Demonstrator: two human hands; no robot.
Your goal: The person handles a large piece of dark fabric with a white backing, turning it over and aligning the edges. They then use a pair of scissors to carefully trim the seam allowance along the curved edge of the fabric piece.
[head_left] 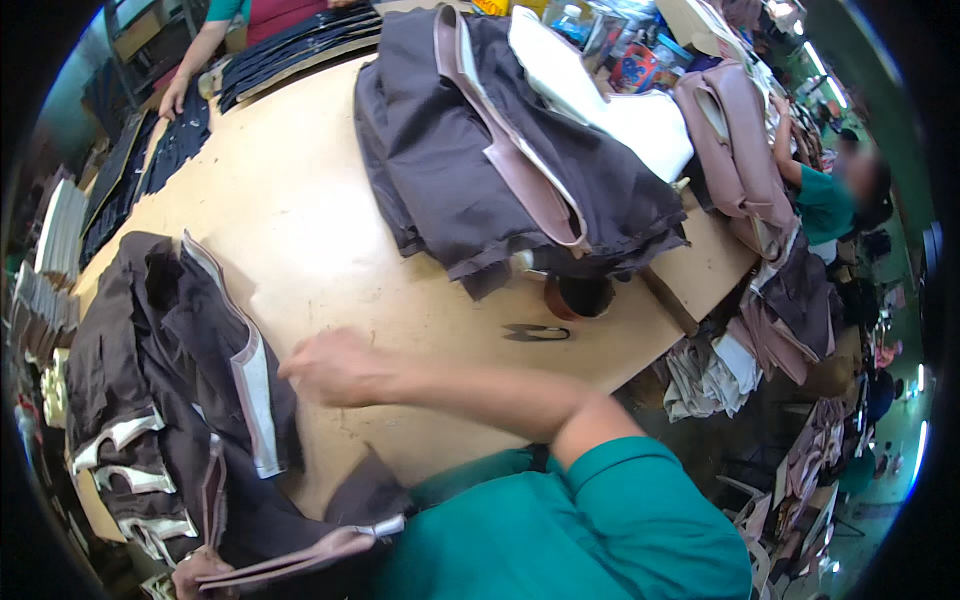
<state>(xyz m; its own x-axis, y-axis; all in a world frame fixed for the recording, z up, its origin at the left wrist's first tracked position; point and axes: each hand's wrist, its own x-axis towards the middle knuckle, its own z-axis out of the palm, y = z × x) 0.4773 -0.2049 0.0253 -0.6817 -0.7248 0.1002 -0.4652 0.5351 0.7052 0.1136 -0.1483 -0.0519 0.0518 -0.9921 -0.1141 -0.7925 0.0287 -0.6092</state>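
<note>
My left hand (200,570) at the lower left grips a dark brown fabric piece with a pink and white edge strip (310,558). My right hand (325,365) is blurred over the tan tabletop (300,200), beside a pile of brown pieces (125,340) with white curved strips; whether it holds anything is unclear. Small black snips (535,333) lie to its right. Farther up the table rests a large stack of brown fabric (420,160) with a pink-lined edge, over a round dark container (580,295).
A co-worker's hand (175,95) touches dark strips (285,55) at upper left. Another person (830,200) works at right near folded pink pieces (730,150). White pieces (640,130), a bottle (568,22), cardboard (700,260) and hanging scraps (710,380) line the right side; paper stacks (60,230), the left.
</note>
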